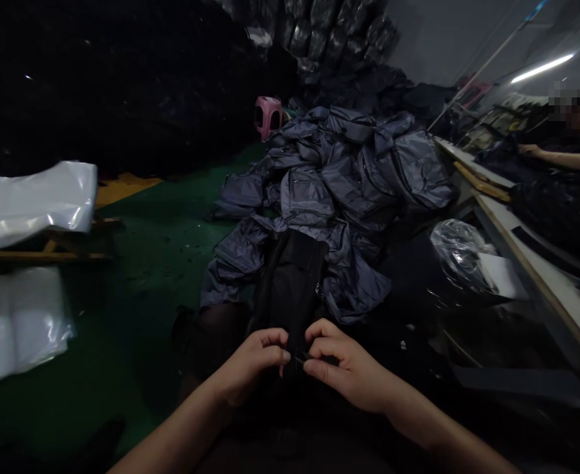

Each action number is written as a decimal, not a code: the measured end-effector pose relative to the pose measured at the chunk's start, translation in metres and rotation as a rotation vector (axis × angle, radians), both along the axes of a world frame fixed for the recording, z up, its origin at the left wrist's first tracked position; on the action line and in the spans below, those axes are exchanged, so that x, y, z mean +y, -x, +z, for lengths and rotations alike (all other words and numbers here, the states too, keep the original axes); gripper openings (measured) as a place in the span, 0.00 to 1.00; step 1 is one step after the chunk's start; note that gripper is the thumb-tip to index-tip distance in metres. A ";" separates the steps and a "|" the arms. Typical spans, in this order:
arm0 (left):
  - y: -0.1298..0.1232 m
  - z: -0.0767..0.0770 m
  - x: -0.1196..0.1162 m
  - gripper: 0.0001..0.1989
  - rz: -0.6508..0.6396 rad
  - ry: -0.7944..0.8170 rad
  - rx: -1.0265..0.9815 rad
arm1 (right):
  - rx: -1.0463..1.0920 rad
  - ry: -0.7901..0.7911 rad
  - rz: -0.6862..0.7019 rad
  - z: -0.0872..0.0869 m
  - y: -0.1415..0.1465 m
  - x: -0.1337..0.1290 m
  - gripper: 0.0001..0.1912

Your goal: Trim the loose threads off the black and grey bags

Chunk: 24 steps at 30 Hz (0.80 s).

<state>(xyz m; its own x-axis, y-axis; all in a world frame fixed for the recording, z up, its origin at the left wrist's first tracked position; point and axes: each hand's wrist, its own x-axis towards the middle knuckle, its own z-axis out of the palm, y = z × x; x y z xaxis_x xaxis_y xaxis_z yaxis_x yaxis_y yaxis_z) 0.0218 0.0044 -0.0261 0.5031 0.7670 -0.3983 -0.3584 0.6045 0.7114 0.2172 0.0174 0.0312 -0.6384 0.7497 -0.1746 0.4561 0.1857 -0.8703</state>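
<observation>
A black bag [290, 280] lies lengthwise in front of me, its far end resting against the grey bags. Fingers curled, my left hand [256, 361] pinches the near part of the black bag. Opposite it, close on the right, my right hand [343, 363] has thumb and fingers closed on a small dark piece at the bag's near end. That piece is too dark and small to name. A small metallic detail shows on the bag's right edge. The bag's lower part fades into shadow below my hands.
Beyond the black bag is a heap of grey bags [307, 194]. A pink plastic stool [268, 117] stands behind it. Clear plastic sheets [20, 322] lie on the left. To the right, a long table [521, 243] runs past crumpled clear plastic [460, 247]; another person's arm [566, 158] reaches over it.
</observation>
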 end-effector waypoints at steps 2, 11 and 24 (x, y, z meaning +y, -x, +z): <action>0.000 0.000 0.000 0.02 -0.004 0.002 -0.006 | 0.010 -0.024 0.018 0.000 -0.001 0.000 0.06; -0.001 -0.001 0.000 0.01 0.004 -0.011 -0.002 | -0.025 0.038 -0.037 0.002 -0.001 -0.001 0.09; 0.000 -0.001 -0.001 0.02 0.002 -0.008 -0.008 | -0.073 0.017 -0.066 0.010 0.008 -0.002 0.12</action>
<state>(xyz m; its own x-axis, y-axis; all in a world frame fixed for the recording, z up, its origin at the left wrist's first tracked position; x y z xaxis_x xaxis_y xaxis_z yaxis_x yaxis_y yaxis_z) 0.0223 0.0033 -0.0271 0.5042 0.7713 -0.3884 -0.3654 0.5980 0.7133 0.2087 0.0154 0.0414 -0.5731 0.7860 -0.2319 0.5288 0.1386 -0.8374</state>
